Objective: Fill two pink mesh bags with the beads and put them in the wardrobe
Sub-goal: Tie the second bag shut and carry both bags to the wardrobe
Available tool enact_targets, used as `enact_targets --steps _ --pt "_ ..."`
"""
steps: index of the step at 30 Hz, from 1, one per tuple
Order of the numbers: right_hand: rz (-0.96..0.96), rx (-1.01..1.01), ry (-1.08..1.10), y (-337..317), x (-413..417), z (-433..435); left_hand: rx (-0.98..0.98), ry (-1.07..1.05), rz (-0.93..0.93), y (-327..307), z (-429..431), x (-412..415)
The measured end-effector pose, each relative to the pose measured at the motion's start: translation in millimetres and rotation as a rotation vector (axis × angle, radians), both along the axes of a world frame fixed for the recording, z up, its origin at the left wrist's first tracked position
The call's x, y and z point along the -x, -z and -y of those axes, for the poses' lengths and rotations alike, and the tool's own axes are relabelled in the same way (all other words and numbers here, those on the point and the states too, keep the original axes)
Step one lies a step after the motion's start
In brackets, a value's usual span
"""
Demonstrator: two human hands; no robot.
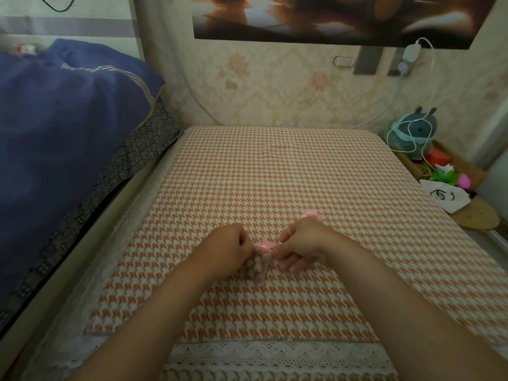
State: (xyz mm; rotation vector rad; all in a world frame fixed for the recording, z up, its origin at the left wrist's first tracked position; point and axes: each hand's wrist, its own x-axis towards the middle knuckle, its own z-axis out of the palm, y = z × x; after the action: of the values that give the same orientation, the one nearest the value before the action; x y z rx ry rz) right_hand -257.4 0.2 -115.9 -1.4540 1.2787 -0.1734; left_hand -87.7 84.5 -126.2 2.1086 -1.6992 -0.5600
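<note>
A pink mesh bag (259,266) full of brownish beads lies on the orange houndstooth table cover (275,174), between my two hands. My left hand (225,247) grips the bag at its gathered neck and side. My right hand (301,242) pinches the pink ribbon at the bag's neck from the right. A second pink mesh bag (312,215) shows only as a pink ruffle just beyond my right hand; the rest of it is hidden.
A bed with a blue quilt (68,127) borders the table on the left. At the right stands a low shelf with a teal plush toy (415,133), a white pouch (445,198) and small colourful items. A charger cable (428,86) hangs on the wall.
</note>
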Motion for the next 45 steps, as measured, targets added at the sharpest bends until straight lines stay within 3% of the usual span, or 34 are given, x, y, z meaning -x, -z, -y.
enact_targets --steps 23,26,29,33,35,40,45 --pt "-0.074 -0.05 -0.074 6.7 2.0 -3.5 -0.074 -0.097 -0.105 4.3 3.4 -7.3" --pt "-0.088 -0.067 -0.11 0.1 3.5 -9.1 -0.082 -0.054 -0.164 -2.3 0.0 -4.5" --pt "-0.067 -0.088 -0.104 -6.3 6.8 -15.0 -0.148 0.08 -0.348 -10.3 -6.7 1.5" --pt "0.017 -0.093 -0.104 -14.3 10.0 -26.0 -0.149 0.139 -0.264 -7.8 -11.4 5.6" --pt "0.014 -0.034 -0.082 -17.1 12.9 -31.3 -0.141 0.125 -0.244 -6.4 -10.2 6.3" --pt "-0.185 0.509 0.112 -23.2 33.7 -28.1 -0.083 0.046 -0.32 -4.1 -1.6 8.3" --pt "-0.324 0.563 0.185 -32.1 59.4 -7.0 0.084 -0.061 -0.444 -5.1 15.9 16.4"
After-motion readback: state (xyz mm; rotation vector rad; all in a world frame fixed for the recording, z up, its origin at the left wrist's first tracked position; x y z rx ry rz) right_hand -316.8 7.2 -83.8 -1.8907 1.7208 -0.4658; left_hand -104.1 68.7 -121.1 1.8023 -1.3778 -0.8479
